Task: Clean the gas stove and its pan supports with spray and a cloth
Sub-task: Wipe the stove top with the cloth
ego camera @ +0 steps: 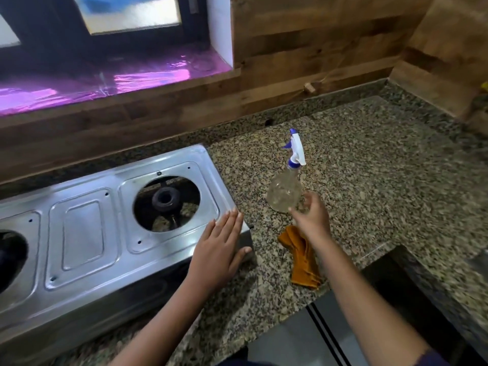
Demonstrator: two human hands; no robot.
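Observation:
A steel gas stove (87,233) sits on the granite counter at the left, its pan supports off and the right burner (166,200) bare in its round opening. My left hand (220,249) rests flat on the stove's front right corner, fingers straight. A clear spray bottle (285,191) with a white and blue trigger head stands upright to the right of the stove. My right hand (311,216) hovers just in front of the bottle's base, fingers loosely spread, holding nothing. An orange cloth (301,257) lies crumpled on the counter under my right wrist.
The granite counter (369,167) stretches to the right and back to a wood-panelled wall (317,48). A window sill with shiny purple lining (105,80) runs behind the stove. The counter's front edge drops off at the lower right, near a dark recess (396,281).

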